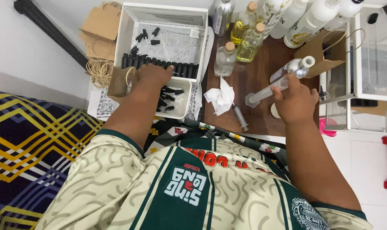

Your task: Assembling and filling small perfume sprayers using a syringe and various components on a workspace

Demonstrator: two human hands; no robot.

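We see bright, even indoor light with soft shadows, white glare on the plastic bottles (317, 17) far right, sharp focus, and slight bending at the edges.

Dark wooden tabletop (253, 81) stands against a plain white wall (27, 47). White wire-panel shelving (372, 64) (right side) adjoins it. Patterned blue-and-yellow bedding (27, 140) lies left, evenly lit.

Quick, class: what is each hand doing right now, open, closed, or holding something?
Left hand: reaching into the white basket of small black bottles; grip cannot be told.
Right hand: closed on a large clear syringe.
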